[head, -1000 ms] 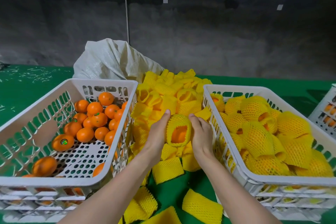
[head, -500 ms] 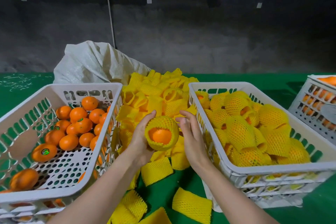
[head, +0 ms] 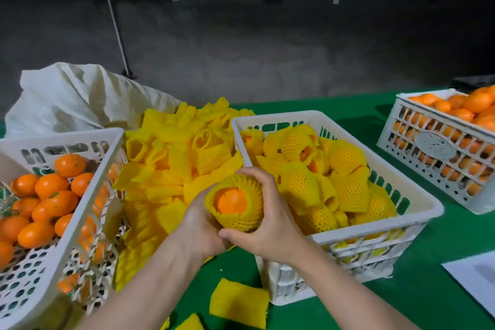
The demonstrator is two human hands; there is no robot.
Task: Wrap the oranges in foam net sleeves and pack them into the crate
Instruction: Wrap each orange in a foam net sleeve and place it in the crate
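One orange (head: 231, 200), showing through the open end of its yellow foam net sleeve (head: 242, 218), held above the table (head: 356, 115) just beside the left wall of the crate (head: 380, 229) of sleeved oranges (head: 345, 158). Left hand (head: 197, 225) cups its side; right hand (head: 277, 225) fingers curl over it, thumb beneath. Loose sleeves (head: 182, 158) piled left of crate.

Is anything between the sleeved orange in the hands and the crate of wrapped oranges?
Nothing visible blocks it. The left hand and right hand hold the sleeved orange beside the crate; only its white rim lies between.
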